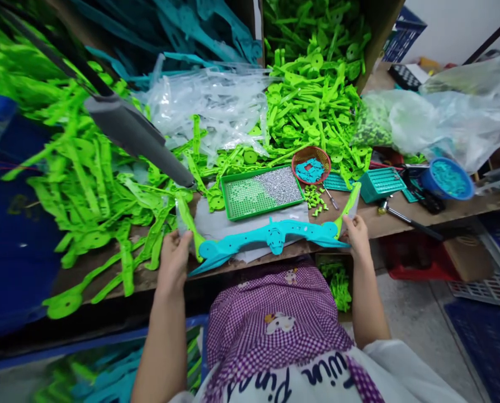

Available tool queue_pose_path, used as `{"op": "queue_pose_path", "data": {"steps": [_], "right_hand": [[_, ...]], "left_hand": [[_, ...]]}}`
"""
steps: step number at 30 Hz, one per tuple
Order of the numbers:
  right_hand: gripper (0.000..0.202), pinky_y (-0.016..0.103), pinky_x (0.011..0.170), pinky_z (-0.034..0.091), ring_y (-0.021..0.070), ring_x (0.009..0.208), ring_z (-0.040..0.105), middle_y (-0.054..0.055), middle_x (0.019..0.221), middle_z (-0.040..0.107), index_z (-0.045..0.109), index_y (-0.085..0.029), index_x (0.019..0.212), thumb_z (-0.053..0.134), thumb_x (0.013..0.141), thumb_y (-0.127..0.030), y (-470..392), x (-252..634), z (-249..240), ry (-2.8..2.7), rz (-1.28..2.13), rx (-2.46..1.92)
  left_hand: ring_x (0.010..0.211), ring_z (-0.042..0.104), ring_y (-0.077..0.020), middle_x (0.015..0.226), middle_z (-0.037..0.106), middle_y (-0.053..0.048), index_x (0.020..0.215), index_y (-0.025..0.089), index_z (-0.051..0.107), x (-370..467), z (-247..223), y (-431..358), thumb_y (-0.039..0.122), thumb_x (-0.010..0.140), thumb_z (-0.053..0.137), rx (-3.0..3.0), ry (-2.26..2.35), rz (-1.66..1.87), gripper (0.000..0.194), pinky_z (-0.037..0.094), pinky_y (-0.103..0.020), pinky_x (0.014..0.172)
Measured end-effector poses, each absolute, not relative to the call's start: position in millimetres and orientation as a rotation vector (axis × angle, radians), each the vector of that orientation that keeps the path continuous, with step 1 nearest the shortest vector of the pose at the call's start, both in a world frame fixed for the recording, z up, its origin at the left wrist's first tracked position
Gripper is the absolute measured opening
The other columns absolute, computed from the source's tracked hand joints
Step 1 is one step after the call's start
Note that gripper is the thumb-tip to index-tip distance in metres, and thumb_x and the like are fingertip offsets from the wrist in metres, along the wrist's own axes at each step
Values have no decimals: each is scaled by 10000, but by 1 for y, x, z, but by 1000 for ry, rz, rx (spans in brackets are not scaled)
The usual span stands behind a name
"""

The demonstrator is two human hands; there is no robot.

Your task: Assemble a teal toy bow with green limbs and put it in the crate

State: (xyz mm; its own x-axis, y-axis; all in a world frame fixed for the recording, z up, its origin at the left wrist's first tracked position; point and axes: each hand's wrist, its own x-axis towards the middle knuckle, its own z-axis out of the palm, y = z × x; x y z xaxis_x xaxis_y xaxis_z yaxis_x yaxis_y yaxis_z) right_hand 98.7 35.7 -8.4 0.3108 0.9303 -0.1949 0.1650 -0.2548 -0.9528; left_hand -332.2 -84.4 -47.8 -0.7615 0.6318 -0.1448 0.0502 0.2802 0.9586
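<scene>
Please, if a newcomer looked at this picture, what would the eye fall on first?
Probably the long, curved turquoise plastic bar in the middle, with a slim lime-green plastic arm at each end and the left hand and right hand on those arms. Next, perhaps, the big heaps of lime-green plastic parts behind it and to its left. Just beyond the bar lies a green rectangular tray, partly covered with tiny silvery pieces.

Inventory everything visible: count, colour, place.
Long part: 1, cyan, between hands
End strips: 2, green, part's ends
Loose strips: many, green, table
Tray: 1, green, table centre
Metal pieces: many, silver, tray
Bits: many, green, beside tray
Basket: 1, orange, by tray
Basin: 1, blue, table right
Box: 1, teal, table right
Hammer: 1, black-handled, table right
Pole: 1, grey, upper left
Apron: 1, purple, on person
Left hand: 1, bare, left strip
Right hand: 1, bare, right strip
</scene>
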Motion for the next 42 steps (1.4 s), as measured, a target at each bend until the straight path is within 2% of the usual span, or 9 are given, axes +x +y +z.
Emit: {"op": "queue_pose_path", "data": {"steps": [6,8,10,13,16,19,25,35,42], "right_hand": [[551,227,426,360,95,467,455,-74,611,514,501,-224,840,703,569,-659,32,108,15,-950,940,-1632],[539,236,494,414,110,549,517,-56,663,548,505,-215,850,724,578,-626,35,114,28,-951,836,-1584],[531,253,587,467,122,638,559,-40,721,576,509,-208,858,764,567,-571,35,120,40,-995,771,-1517],[511,286,684,514,137,728,588,-21,799,603,524,-207,886,803,571,-495,28,126,46,-1068,819,-1446],[511,330,743,555,152,812,606,-10,882,609,531,-221,935,805,585,-474,16,123,33,-1006,919,-1400],[550,366,793,572,154,842,615,-9,920,597,527,-229,965,810,556,-465,12,112,12,-900,1019,-1374],[514,330,733,590,147,816,621,-14,879,610,540,-216,934,802,550,-433,22,98,1,-839,1031,-1405],[493,349,798,570,143,819,624,-20,889,610,521,-219,962,779,568,-367,14,107,-2,-857,975,-1434],[381,323,794,547,136,808,665,-40,865,641,509,-227,886,742,586,-249,18,99,1,-794,1111,-1274]], "left_hand": [[601,552,-103,705,620,40,990,176,534,-329,-16,-60,385,764,690,394,1976,1469,345,452,-199,529],[621,543,-100,728,628,34,956,168,560,-324,2,-51,441,769,675,414,1917,1462,350,458,-198,547],[643,552,-106,736,634,35,916,173,563,-317,18,-52,500,699,721,481,1845,1512,422,488,-217,585],[730,633,-151,757,672,29,888,205,549,-308,35,-73,502,507,843,619,1793,1656,565,557,-312,747],[891,696,-233,825,717,-8,807,228,568,-300,40,-108,547,482,852,726,1802,1661,537,536,-447,937],[985,702,-259,849,726,27,779,263,564,-297,40,-133,553,466,863,758,1823,1733,521,498,-503,1009],[851,722,-241,746,691,41,771,242,552,-298,43,-127,534,458,865,744,1913,1757,531,491,-538,1001],[735,706,-211,707,663,90,716,252,528,-297,40,-125,227,454,839,797,1756,1945,407,538,-547,924],[719,705,-192,725,684,68,732,220,485,-309,20,-126,239,495,827,1081,1659,1994,418,544,-548,910]]}}
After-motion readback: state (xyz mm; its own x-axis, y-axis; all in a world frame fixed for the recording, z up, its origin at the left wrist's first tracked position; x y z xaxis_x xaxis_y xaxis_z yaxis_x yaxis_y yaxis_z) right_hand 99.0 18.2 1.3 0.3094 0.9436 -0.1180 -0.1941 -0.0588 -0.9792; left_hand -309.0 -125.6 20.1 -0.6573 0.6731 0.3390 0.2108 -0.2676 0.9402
